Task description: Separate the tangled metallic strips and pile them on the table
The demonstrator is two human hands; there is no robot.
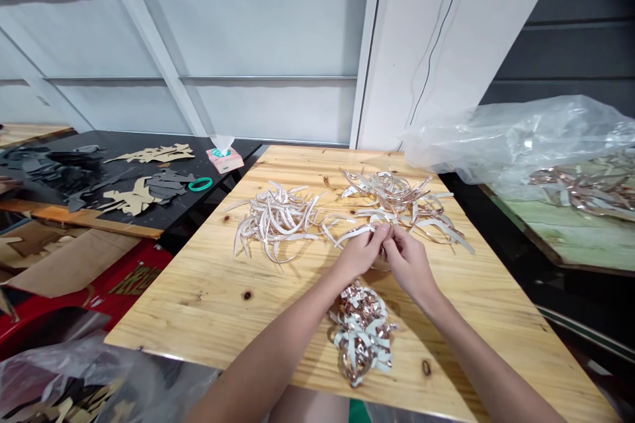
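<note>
My left hand and my right hand meet over the wooden table, fingertips pinched together on a thin, curved, pale strip that sticks out to the left. Just behind them lies a loose pile of shiny copper and white strips. To their left is a heap of curved whitish strips. Nearer me, below my wrists, sits a pile of crumpled copper and pale scraps. What my right fingertips grip is mostly hidden by the fingers.
On the black table at left are dark and tan cut pieces, a tissue box and a green ring. Clear plastic and more copper strips lie at right. A cardboard box stands lower left.
</note>
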